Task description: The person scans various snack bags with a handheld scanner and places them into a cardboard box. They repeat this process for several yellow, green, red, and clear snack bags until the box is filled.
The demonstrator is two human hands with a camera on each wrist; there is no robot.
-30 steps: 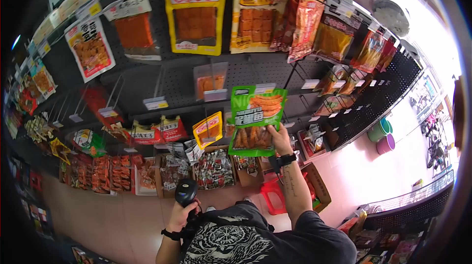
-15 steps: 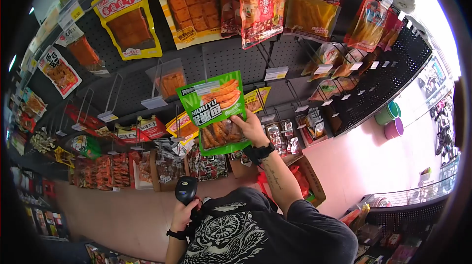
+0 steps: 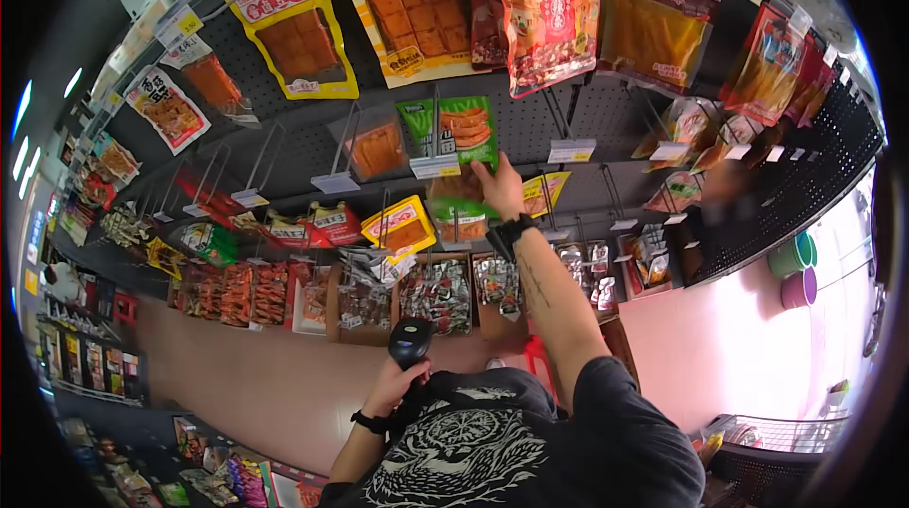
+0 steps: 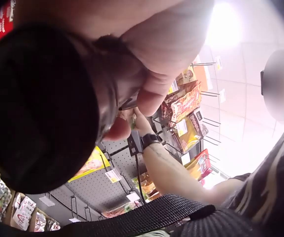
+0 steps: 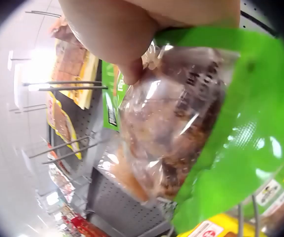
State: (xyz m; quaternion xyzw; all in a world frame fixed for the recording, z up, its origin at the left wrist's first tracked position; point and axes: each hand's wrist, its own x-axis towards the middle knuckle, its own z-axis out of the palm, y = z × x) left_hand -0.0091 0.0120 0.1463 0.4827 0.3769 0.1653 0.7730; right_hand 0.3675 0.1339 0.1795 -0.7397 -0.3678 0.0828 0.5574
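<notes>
My right hand (image 3: 504,188) pinches a green snack bag (image 3: 450,129) by its side, thumb on the front, up against the pegboard shelf. A price tag (image 3: 436,167) on a hook overlaps the bag's middle. In the right wrist view the bag's clear window (image 5: 166,128) shows brown pieces inside. To its left hangs a clear pouch (image 3: 377,150) of orange-brown food. Low in front of the torso, my left hand (image 3: 396,387) grips a black handheld barcode scanner (image 3: 410,342), its head pointing up; in the left wrist view the scanner (image 4: 38,108) fills the left side.
Large snack bags (image 3: 417,16) hang along the upper row. Metal hooks with price tags (image 3: 573,150) stick out toward me. Below hangs a yellow packet (image 3: 398,227), above boxes of small packets (image 3: 436,295). Buckets (image 3: 798,288) stand on the floor at right.
The right hand has carried the green bag away from me to the shelf hooks, after moving it left earlier. The head view has shifted. The left hand keeps its hold on the scanner.
</notes>
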